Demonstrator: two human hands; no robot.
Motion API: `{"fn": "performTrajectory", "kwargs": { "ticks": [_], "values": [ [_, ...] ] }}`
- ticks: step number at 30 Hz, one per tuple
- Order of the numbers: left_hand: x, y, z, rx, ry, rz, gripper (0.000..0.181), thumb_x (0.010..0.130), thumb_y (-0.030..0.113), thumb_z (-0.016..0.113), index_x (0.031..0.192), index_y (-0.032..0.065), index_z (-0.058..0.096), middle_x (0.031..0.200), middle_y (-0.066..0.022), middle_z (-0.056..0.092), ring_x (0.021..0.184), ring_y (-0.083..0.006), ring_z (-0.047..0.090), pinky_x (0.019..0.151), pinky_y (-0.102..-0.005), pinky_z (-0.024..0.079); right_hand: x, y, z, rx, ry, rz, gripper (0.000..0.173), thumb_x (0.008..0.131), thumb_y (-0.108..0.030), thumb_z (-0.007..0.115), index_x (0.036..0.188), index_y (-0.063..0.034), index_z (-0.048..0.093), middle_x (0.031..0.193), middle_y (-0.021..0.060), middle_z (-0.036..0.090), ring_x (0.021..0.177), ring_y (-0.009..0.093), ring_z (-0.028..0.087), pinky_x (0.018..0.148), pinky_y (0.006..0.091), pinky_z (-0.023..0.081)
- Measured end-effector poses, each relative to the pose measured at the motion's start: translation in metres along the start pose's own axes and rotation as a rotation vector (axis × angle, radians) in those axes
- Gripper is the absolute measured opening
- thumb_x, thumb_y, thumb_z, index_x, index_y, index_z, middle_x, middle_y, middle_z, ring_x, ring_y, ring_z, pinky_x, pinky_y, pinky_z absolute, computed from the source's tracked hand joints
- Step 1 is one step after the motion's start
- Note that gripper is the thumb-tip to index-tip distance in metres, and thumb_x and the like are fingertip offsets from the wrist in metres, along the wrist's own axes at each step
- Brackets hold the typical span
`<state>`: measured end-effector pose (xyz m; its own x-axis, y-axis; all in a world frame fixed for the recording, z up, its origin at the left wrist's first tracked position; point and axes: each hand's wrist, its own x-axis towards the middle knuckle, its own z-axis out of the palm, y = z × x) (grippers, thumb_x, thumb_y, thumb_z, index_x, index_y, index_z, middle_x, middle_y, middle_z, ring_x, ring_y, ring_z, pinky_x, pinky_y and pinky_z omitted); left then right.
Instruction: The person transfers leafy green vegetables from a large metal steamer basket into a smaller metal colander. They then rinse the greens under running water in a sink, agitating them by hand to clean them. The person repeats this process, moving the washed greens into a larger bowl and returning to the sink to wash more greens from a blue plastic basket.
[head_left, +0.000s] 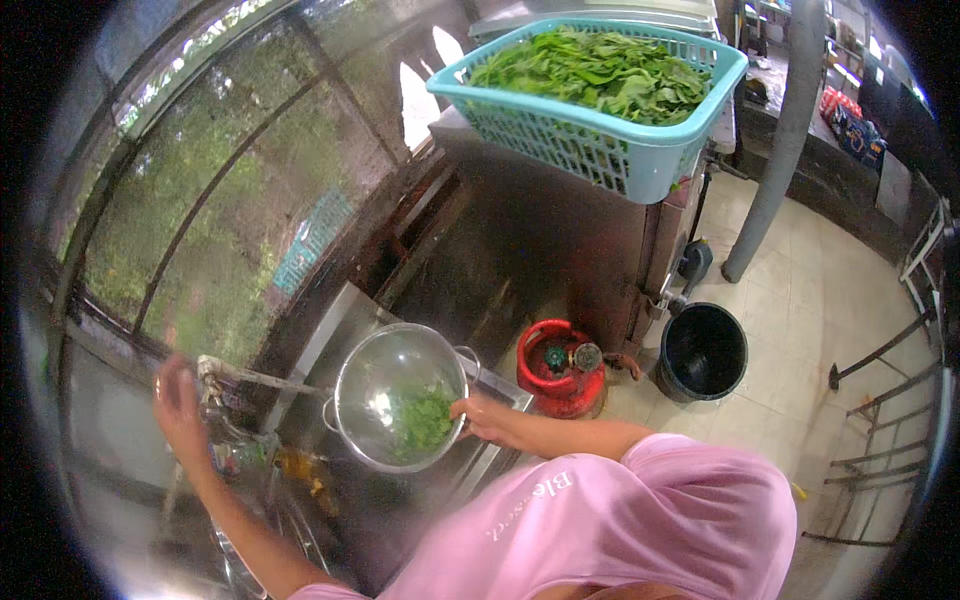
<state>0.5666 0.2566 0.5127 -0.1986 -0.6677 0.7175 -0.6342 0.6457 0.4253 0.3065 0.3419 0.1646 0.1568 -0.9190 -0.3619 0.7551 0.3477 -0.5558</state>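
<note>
A round metal colander with two loop handles is tilted over the metal sink counter. Chopped green leaves lie gathered against its right side. My right hand grips the rim on that side. My left hand is raised beside the tap, blurred, its fingers apart and nothing in them. From the tap, a pale spout pipe reaches to the colander's left edge. Whether water runs is too blurred to tell.
A turquoise plastic basket heaped with leafy greens stands atop a metal unit. Below are a red gas cylinder and a black bucket. Bottles stand below the tap; a grey post rises at right.
</note>
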Motion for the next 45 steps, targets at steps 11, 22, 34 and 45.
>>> {"fn": "performTrajectory", "kwargs": {
  "ticks": [11, 22, 34, 45],
  "values": [
    [0.140, 0.311, 0.260, 0.005, -0.665, 1.076, 0.116, 0.046, 0.058, 0.077, 0.140, 0.0230, 0.018, 0.144, -0.0211, 0.008, 0.132, -0.0363, 0.014, 0.106, -0.0463, 0.019, -0.030, -0.045, -0.013, 0.085, 0.133, -0.023, 0.010, 0.076, -0.005, 0.058, 0.084, -0.0082, 0.053, 0.082, 0.0028, 0.050, 0.073, 0.019, 0.052, 0.059, 0.0435, 0.046],
    [0.154, 0.385, 0.416, 0.224, -1.075, 1.078, 0.128, 0.045, 0.035, 0.085, 0.141, 0.0250, 0.001, 0.143, -0.0262, 0.003, 0.132, -0.0402, 0.006, 0.107, -0.0483, 0.016, 0.017, -0.016, -0.083, -0.134, -0.199, -0.200, 0.078, 0.074, -0.013, 0.062, 0.133, -0.0181, 0.012, 0.096, 0.0058, 0.056, 0.087, 0.023, 0.053, 0.068, 0.0477, 0.047],
    [0.206, 0.350, 0.441, -0.113, -0.937, 0.963, 0.034, 0.075, 0.016, 0.064, 0.106, 0.0034, 0.054, 0.093, -0.0141, 0.062, 0.086, -0.0230, 0.057, 0.078, -0.0350, 0.045, -0.035, -0.065, -0.052, 0.033, -0.031, -0.018, 0.090, 0.068, -0.006, 0.060, 0.135, -0.0234, 0.002, 0.107, 0.0124, 0.050, 0.082, 0.027, 0.054, 0.054, 0.0439, 0.049],
    [0.255, 0.412, 0.368, -0.312, -0.942, 0.879, 0.031, 0.067, 0.005, 0.064, 0.098, 0.0033, 0.061, 0.086, -0.0033, 0.064, 0.075, -0.0120, 0.054, 0.072, -0.0303, 0.045, -0.042, -0.082, -0.057, 0.034, -0.114, -0.124, 0.062, 0.076, -0.008, 0.051, 0.131, -0.0157, 0.023, 0.104, 0.0072, 0.050, 0.085, 0.021, 0.055, 0.062, 0.0352, 0.051]
  ]
}}
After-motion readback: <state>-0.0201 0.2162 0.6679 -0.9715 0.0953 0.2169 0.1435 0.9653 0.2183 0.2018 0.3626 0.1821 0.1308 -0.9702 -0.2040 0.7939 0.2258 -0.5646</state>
